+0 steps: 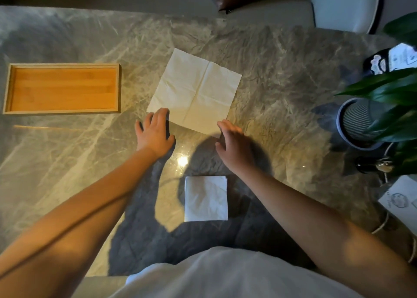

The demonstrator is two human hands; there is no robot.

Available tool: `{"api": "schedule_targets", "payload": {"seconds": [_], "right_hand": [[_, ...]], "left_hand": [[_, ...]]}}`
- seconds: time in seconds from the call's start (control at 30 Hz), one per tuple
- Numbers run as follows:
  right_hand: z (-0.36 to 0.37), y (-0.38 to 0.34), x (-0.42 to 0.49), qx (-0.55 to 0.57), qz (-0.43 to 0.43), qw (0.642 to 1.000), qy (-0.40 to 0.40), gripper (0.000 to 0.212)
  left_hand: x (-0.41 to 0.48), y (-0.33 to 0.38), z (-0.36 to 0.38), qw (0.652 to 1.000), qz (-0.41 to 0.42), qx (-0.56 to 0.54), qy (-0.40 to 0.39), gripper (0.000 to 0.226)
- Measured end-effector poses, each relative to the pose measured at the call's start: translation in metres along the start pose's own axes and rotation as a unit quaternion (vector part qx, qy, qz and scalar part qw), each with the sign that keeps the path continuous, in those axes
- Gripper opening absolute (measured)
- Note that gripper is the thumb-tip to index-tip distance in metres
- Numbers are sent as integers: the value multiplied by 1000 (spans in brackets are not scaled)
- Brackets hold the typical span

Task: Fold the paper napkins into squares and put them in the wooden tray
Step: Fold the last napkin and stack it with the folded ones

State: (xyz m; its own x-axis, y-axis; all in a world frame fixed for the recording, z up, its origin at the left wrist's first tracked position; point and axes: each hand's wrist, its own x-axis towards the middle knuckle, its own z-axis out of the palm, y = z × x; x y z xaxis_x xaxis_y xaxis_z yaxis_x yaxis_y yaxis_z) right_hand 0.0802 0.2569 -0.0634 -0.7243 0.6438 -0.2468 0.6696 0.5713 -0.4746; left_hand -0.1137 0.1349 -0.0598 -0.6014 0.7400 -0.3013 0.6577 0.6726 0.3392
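Note:
An unfolded white paper napkin [195, 90] lies flat on the marble table, creased into quarters. My left hand [154, 130] rests with spread fingers at its near left corner, fingertips touching the edge. My right hand [233, 143] hovers open at the napkin's near right corner. A stack of folded square napkins [205, 198] sits closer to me, between my forearms. The wooden tray [6, 88] stands at the far left with nothing in it.
A potted plant in a ribbed grey pot [357, 123] stands at the right, leaves overhanging. A dark package [391, 58] lies behind it and a printed paper [400, 195] at the right edge. A chair [345, 3] stands beyond the table.

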Motion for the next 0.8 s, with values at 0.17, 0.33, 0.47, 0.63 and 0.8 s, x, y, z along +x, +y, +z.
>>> {"api": "schedule_targets", "payload": {"seconds": [0.17,0.33,0.47,0.63,0.8], "right_hand": [[1,12,1,-18,-3,999,41,41],[-1,14,-2,-29,-17,998,56,25],[-2,18,-11,-33,-7,998,58,20],[-1,26,-30,-36,-4,997,70,14],[1,27,-35,45,22,994,99,10]], "left_hand": [[-17,-10,10,998,10,22,52,57],[-37,-20,17,997,-21,-9,76,43],[-51,-26,20,997,-1,-25,71,40],[-72,-32,25,997,18,-56,58,42],[-78,-31,23,997,20,-47,58,47]]}}
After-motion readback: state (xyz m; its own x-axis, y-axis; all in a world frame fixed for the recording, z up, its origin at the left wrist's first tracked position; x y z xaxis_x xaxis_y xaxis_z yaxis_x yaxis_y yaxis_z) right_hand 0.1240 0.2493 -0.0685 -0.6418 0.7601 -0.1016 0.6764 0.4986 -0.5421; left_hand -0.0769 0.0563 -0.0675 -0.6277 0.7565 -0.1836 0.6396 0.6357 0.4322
